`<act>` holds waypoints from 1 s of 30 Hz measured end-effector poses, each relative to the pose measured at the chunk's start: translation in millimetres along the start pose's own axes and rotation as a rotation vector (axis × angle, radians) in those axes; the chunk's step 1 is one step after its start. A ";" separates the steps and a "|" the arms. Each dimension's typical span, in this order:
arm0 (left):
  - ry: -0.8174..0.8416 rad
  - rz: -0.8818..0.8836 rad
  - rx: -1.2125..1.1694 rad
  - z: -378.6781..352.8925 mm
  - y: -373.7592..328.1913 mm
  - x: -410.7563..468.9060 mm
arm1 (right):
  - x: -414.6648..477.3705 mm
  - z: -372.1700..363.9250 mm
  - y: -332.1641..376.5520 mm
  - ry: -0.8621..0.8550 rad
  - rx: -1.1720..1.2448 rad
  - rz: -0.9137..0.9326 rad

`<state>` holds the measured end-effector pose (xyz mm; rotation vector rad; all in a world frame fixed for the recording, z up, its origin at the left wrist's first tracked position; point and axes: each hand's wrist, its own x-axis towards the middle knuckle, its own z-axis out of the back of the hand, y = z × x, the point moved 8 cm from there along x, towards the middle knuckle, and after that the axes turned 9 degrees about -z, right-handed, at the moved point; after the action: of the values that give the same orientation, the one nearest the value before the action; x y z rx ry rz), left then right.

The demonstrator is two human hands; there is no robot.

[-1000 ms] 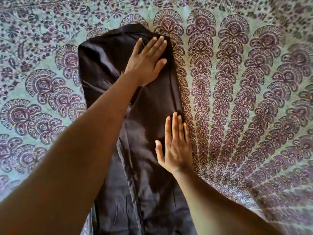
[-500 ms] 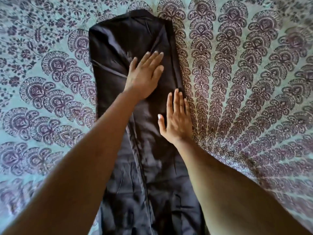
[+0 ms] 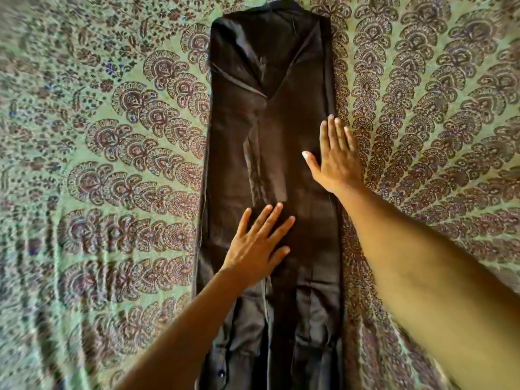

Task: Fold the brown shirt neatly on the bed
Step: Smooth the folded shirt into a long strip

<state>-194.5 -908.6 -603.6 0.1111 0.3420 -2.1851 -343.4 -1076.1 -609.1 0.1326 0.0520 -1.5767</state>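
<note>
The dark brown shirt (image 3: 270,108) lies on the bed as one long narrow strip, both sides folded in toward the middle, collar end at the far side. My left hand (image 3: 259,246) lies flat on the strip's lower middle, fingers spread and straight. My right hand (image 3: 336,159) presses flat on the strip's right edge, fingers straight and together, partly over the bedspread. Neither hand grips cloth. Buttons show near the bottom edge of the view.
A green bedspread (image 3: 112,164) with a dark purple fan-shaped print covers the whole bed around the shirt, to the left, right and beyond the collar end. Nothing else lies on it in view.
My left hand has slid down the shirt from near the collar end to the lower middle. My right hand stays flat on the right edge. The view has pulled back, showing more of the strip.
</note>
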 end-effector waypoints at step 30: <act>0.174 -0.378 0.240 -34.3 -11.9 -238.3 | -407.1 -25.3 -16.6 0.363 -0.084 0.527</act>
<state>-63.4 -707.1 -585.7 0.3999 0.2073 -2.5932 -356.6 -668.6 -587.4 0.3371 0.3397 -1.0080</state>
